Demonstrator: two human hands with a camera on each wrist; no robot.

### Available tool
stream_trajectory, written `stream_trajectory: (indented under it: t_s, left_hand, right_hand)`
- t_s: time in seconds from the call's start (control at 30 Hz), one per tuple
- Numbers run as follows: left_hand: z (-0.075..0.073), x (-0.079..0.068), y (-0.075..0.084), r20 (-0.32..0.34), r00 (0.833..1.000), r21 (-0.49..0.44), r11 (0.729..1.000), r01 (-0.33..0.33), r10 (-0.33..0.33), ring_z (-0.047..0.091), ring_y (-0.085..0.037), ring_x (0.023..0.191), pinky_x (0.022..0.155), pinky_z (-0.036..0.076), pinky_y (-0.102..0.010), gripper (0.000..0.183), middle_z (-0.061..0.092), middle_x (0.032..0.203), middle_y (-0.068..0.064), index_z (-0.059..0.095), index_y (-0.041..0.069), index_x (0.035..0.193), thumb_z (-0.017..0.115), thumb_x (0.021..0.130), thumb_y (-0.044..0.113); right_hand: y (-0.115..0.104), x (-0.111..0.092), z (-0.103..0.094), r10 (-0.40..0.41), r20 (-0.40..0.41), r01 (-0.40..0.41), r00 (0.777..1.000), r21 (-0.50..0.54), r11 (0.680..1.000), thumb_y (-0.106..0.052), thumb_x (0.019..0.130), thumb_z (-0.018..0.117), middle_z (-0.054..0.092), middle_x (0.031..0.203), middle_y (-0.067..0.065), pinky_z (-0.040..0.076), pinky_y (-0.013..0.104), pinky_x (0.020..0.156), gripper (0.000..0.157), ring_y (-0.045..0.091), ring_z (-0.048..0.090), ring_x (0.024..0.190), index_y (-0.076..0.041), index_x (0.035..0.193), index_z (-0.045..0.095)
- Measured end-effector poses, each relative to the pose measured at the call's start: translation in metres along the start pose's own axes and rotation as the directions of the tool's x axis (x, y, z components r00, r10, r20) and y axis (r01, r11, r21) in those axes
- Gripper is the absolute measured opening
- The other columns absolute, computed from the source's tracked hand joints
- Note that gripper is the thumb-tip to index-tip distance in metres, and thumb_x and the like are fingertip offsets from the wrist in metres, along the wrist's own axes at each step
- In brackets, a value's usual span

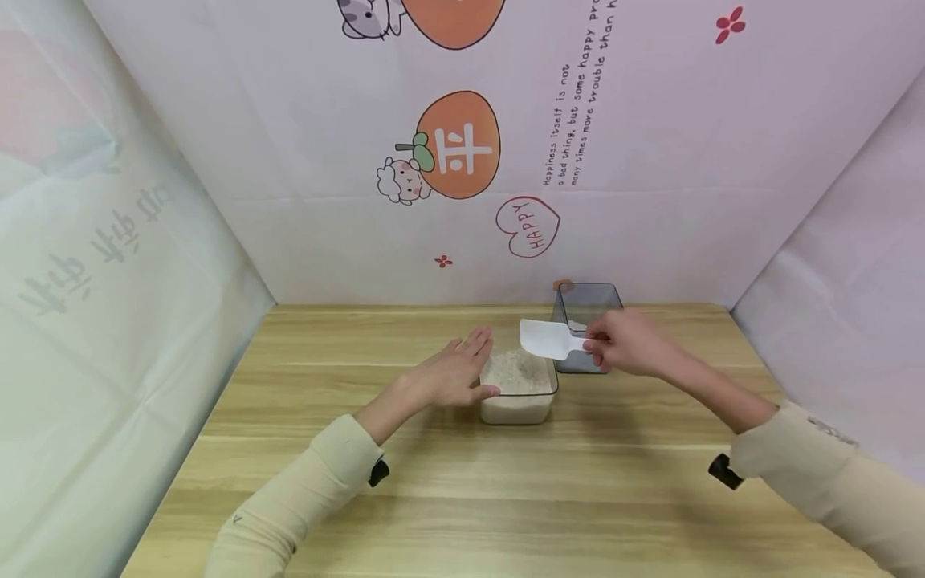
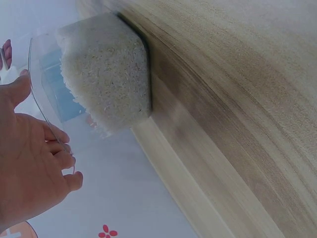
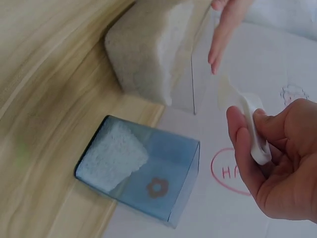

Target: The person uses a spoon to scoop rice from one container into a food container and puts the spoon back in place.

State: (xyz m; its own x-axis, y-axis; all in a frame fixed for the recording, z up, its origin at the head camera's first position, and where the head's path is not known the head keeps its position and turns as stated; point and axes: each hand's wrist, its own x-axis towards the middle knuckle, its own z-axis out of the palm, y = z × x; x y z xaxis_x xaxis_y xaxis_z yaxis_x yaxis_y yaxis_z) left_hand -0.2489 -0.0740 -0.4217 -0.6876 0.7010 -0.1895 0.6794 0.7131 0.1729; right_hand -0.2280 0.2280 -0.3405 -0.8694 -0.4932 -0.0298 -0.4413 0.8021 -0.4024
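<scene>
Scoop (image 1: 544, 339), one; containers (image 1: 515, 412) (image 1: 580, 364), two

Head view, centre right: the right grip (image 1: 623, 343) conceals the handle end of the white scoop (image 1: 547, 339); the scoop blade covers part of the far rim of the clear container (image 1: 522, 394). Head view, top: the edge crops the printed lettering (image 1: 579, 96). Left wrist view, far left: the right grip is cropped, its detail too small to read. Right wrist view, lower right: it hides part of the red heart (image 3: 228, 172).
</scene>
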Motion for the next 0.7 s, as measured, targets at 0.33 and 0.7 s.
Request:
stream_trajectory:
  t_s: [0.33, 0.7]
  left_hand:
    - [0.001, 0.002, -0.002, -0.001, 1.000, -0.001, 1.000, -0.001, 0.001, -0.002, -0.028, 0.157, 0.126, 0.013, -0.049, 0.088, -0.006, 0.168, -0.014, 0.010, -0.001, 0.159, 0.039, 0.102, 0.059]
    - [0.001, 0.002, -0.004, -0.001, 1.000, -0.013, 1.000, 0.001, -0.001, -0.004, -0.026, 0.157, 0.127, 0.013, -0.049, 0.089, -0.006, 0.168, -0.013, 0.010, -0.001, 0.159, 0.039, 0.101, 0.060]
  right_hand:
    - [-0.034, 0.019, 0.018, -0.087, -0.057, 0.057, 0.995, -0.401, 0.914, -0.005, 0.087, 0.073, 0.067, 0.067, 0.002, 0.052, 0.033, 0.052, 0.017, 0.017, 0.061, 0.059, -0.011, 0.071, 0.069]
    - [-0.041, 0.033, 0.051, -0.415, -0.057, 0.209, 0.908, -0.797, 0.566, 0.006, 0.079, 0.074, 0.045, 0.049, -0.004, 0.026, 0.024, 0.042, 0.036, 0.008, 0.023, 0.053, -0.012, 0.055, 0.054]
